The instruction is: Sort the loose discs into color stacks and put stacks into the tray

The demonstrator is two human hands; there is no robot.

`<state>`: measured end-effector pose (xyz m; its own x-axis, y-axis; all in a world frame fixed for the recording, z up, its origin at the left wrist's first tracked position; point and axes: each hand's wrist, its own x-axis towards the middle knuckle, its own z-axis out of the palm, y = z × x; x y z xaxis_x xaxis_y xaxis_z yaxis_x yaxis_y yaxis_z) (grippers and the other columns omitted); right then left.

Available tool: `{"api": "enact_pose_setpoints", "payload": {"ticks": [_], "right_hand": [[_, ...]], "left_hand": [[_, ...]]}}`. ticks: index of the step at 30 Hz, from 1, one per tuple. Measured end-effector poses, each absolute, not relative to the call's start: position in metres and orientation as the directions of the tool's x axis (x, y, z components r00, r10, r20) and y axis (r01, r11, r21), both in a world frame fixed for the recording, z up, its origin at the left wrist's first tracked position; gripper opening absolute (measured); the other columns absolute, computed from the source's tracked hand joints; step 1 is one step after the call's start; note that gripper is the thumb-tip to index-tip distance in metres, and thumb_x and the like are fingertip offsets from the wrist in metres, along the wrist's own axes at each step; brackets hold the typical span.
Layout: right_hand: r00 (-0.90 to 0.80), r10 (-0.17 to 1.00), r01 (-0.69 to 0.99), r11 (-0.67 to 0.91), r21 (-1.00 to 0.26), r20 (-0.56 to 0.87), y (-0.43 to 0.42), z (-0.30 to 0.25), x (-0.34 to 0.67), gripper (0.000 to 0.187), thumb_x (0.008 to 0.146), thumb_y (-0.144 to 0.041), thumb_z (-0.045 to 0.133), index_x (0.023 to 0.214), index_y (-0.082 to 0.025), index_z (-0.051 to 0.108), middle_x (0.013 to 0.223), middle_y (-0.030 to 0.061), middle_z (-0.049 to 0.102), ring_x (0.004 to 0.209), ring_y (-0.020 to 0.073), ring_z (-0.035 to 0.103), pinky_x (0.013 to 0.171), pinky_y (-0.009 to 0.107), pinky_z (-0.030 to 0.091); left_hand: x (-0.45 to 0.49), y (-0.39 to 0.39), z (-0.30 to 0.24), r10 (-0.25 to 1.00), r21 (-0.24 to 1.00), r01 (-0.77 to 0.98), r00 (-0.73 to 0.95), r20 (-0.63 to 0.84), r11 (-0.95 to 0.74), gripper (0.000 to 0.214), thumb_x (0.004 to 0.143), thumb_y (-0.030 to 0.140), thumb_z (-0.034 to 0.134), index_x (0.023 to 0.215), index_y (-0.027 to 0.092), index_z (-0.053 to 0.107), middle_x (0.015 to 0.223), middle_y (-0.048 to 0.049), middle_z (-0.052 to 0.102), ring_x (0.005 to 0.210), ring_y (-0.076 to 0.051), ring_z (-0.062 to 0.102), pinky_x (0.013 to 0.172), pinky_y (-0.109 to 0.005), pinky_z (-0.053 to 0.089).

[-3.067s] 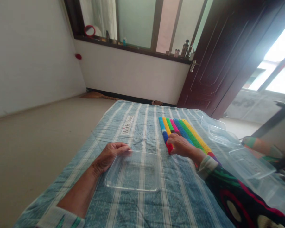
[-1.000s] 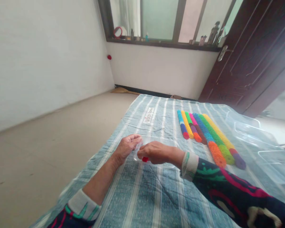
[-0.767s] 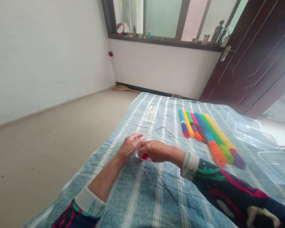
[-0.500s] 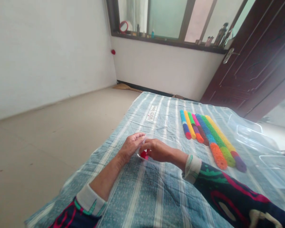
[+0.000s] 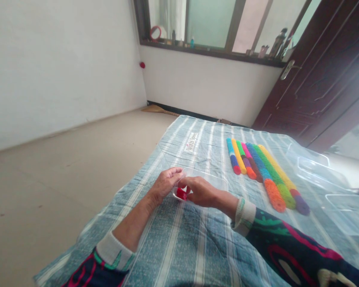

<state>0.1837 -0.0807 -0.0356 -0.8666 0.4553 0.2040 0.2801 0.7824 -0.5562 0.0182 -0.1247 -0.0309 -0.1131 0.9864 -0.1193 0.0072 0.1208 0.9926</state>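
My left hand [image 5: 166, 184] curls over the left rim of a shallow clear plastic tray [image 5: 217, 180]. My right hand [image 5: 201, 191] reaches in from the right, with its fingertips against a small knobbly red foam piece [image 5: 182, 194] low in the tray. The fingers partly hide that piece. To the right, several foam sticks in bright colours [image 5: 265, 175] lie side by side on the cloth, and neither hand touches them.
The tray and sticks rest on a blue-striped quilt [image 5: 179, 247], which ends at a tiled floor [image 5: 62, 191] on the left. Clear plastic lids or containers [image 5: 314, 169] lie at the right. Beyond stand a dark wooden door [image 5: 320, 79] and a windowsill with bottles [image 5: 215, 52].
The red piece has moved from under my right hand down into the tray, and more of it shows. My right hand has shifted slightly right. The view has barely moved.
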Motion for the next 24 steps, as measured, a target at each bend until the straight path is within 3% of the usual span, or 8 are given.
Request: {"api": "enact_pose_setpoints", "payload": {"ticks": [11, 16, 19, 21, 24], "right_hand": [[-0.864, 0.458, 0.329, 0.827, -0.455, 0.208, -0.075, -0.022, 0.188, 0.032, 0.077, -0.004, 0.067, 0.106, -0.018, 0.065, 0.101, 0.0051, 0.070, 0.086, 0.0163, 0.065, 0.079, 0.029, 0.051], [-0.726, 0.635, 0.531, 0.761, -0.371, 0.264, -0.051, 0.013, 0.231, 0.028, 0.084, -0.010, 0.069, 0.111, -0.017, 0.066, 0.105, 0.0061, 0.069, 0.085, 0.0142, 0.065, 0.080, 0.028, 0.050], [-0.529, 0.829, 0.812, 0.556, -0.176, 0.180, -0.024, 0.028, 0.270, 0.031, 0.088, -0.012, 0.064, 0.117, -0.021, 0.066, 0.116, 0.0060, 0.067, 0.099, 0.0172, 0.065, 0.086, 0.029, 0.048], [-0.468, 0.873, 0.866, 0.484, -0.125, 0.140, -0.008, 0.029, 0.293, 0.031, 0.083, -0.009, 0.067, 0.113, -0.018, 0.069, 0.117, 0.0095, 0.066, 0.108, 0.0237, 0.063, 0.088, 0.032, 0.047], [-0.428, 0.900, 0.898, 0.434, -0.075, 0.079, 0.007, 0.019, 0.318, 0.034, 0.078, -0.003, 0.066, 0.108, -0.018, 0.072, 0.117, 0.0109, 0.066, 0.111, 0.0256, 0.061, 0.089, 0.032, 0.046]], "left_hand": [[0.015, -0.122, -0.024, 0.983, 0.991, 0.098, -0.167, -0.073, 0.091, 0.052, 0.064, 0.052, 0.077, 0.101, 0.016, 0.072, 0.107, -0.0087, 0.078, 0.108, -0.031, 0.069, 0.099, -0.041, 0.052], [0.015, -0.122, -0.021, 0.981, 0.987, 0.077, -0.146, -0.132, 0.144, 0.054, 0.064, 0.054, 0.079, 0.104, 0.018, 0.072, 0.106, -0.0090, 0.079, 0.105, -0.032, 0.071, 0.099, -0.044, 0.053], [0.016, -0.123, -0.019, 0.975, 0.982, 0.091, -0.161, -0.151, 0.166, 0.054, 0.063, 0.055, 0.079, 0.102, 0.019, 0.073, 0.105, -0.0087, 0.079, 0.106, -0.032, 0.070, 0.100, -0.044, 0.052], [0.016, -0.123, -0.018, 0.974, 0.980, 0.096, -0.165, -0.157, 0.174, 0.053, 0.062, 0.055, 0.079, 0.100, 0.019, 0.073, 0.103, -0.0084, 0.079, 0.106, -0.032, 0.070, 0.100, -0.044, 0.052], [0.016, -0.123, -0.019, 0.973, 0.983, 0.074, -0.168, -0.155, 0.169, 0.053, 0.062, 0.053, 0.081, 0.101, 0.019, 0.072, 0.102, -0.0086, 0.080, 0.106, -0.032, 0.071, 0.100, -0.043, 0.053]]}}
